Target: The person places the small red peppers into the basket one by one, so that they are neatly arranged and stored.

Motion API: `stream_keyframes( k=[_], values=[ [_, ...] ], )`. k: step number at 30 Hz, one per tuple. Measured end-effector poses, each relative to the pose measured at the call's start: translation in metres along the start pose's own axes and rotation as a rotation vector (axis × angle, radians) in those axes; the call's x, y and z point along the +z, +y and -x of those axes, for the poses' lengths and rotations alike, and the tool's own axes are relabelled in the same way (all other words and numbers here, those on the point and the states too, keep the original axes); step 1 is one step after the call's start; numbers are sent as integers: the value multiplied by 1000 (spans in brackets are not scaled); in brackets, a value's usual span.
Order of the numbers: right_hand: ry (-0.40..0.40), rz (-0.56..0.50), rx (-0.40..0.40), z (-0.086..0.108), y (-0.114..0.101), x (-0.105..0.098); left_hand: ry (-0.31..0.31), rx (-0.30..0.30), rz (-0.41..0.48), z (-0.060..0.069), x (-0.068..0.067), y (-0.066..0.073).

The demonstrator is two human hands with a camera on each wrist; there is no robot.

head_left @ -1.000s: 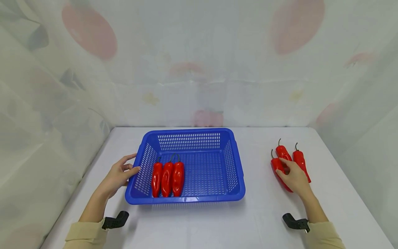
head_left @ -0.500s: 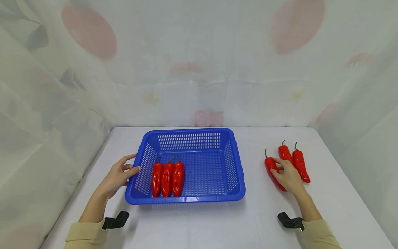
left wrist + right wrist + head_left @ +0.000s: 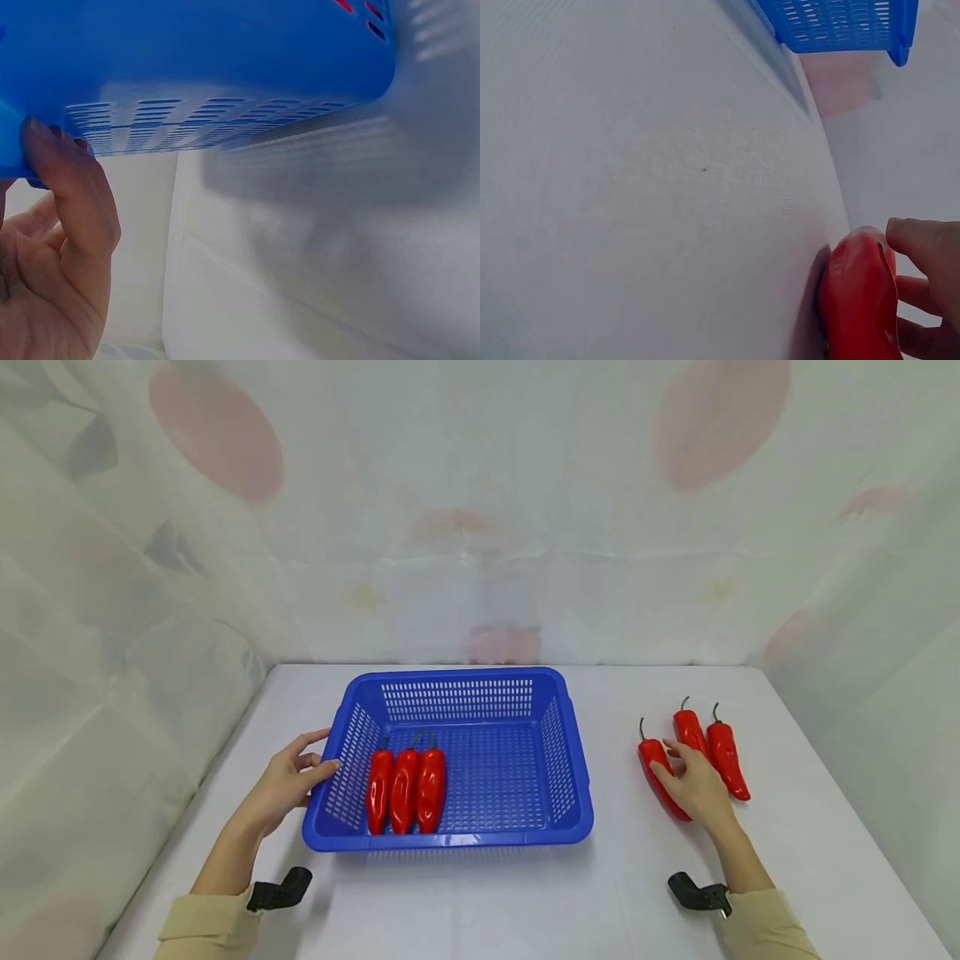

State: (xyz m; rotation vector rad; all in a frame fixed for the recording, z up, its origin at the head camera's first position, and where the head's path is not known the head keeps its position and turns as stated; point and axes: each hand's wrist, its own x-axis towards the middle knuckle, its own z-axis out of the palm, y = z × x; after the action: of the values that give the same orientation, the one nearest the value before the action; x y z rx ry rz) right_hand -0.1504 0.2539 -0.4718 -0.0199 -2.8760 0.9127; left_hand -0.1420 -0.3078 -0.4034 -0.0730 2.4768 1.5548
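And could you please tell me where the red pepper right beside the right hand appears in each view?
Head: the red pepper lies in the right half, below mid-height, beside the right hand.
Left wrist: not in this picture.
Right wrist: bottom right, cut off by the lower edge.
Shared landmark: the blue basket, low near the middle in head, across the top in left wrist, top right in right wrist.

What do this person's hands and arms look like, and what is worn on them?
The left hand and right hand are gloveless. The left sleeve and right sleeve are beige, each with a black, bent attachment at its end.
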Motion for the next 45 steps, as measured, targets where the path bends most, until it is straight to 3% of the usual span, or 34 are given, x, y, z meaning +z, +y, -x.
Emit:
stream_keyframes(
  k=[15, 25, 45],
  values=[
    [-120, -27, 37, -6, -2, 0, 1, -2, -12, -2, -2, 1],
    [-122, -72, 36, -7, 2, 5, -1, -5, -5, -3, -2, 0],
    [-140, -167, 153, -9, -8, 2, -7, 13, 21, 1, 0, 0]
  ],
)
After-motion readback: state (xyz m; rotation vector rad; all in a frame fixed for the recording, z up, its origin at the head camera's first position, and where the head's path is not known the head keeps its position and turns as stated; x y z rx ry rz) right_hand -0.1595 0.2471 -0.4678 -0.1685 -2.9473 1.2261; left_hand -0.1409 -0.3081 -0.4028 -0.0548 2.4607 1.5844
